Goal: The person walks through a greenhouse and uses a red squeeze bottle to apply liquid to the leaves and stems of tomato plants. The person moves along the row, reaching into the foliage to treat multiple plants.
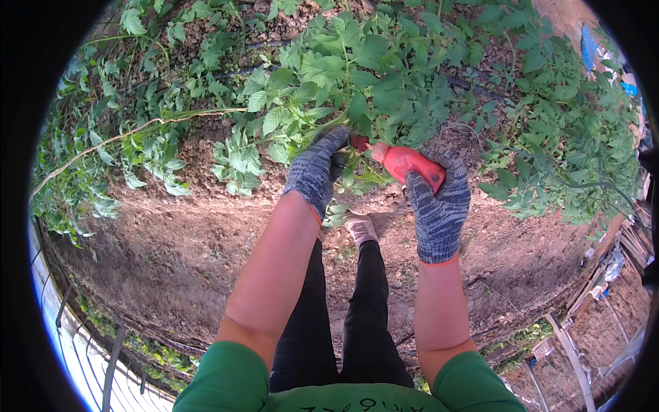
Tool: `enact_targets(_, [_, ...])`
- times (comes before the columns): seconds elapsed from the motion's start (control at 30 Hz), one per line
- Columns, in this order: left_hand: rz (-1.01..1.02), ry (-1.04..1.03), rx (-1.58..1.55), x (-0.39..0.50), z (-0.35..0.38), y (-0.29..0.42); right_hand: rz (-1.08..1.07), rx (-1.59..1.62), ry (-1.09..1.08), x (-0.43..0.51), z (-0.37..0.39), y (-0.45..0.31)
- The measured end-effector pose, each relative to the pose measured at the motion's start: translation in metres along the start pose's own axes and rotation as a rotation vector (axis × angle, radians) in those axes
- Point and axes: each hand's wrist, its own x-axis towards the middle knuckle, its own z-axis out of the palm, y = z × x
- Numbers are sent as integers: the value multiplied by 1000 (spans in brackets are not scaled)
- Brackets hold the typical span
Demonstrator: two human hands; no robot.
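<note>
My right hand (440,206), in a grey-blue knit glove, is closed around a red plastic squeeze bottle (409,165). The bottle lies on its side, its narrow tip pointing left toward my left hand. A small dark red piece (359,142) sits at the tip, beside my left fingertips. My left hand (316,167), in a matching glove, is at the stem of a leafy tomato plant (334,121); its fingers are curled and partly hidden, so their hold on the stem is not clear. Leaves hang below and between both hands.
More tomato plants (545,103) spread to the left and right. A thin dry stem or string (123,135) crosses the left side. A dark irrigation hose (466,84) runs behind the leaves. Bare soil (206,247) surrounds my feet. Wooden strips (571,355) and litter lie at the lower right.
</note>
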Motion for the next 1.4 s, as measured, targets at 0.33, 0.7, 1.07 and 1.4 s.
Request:
enact_targets(0.33, [13,47,237,-7,13,-6,-40,-214,33,-2,-15,-5])
enact_targets(0.7, [27,39,151,-7,13,-4,117,-59,9,-1,-18,13])
enact_targets(1.07, [55,-7,52,-2,5,-9,168,93,78,-9,-18,23])
enact_targets(1.4, [97,-1,-236,-52,-68,-31,645,1368,-153,-56,-61,47])
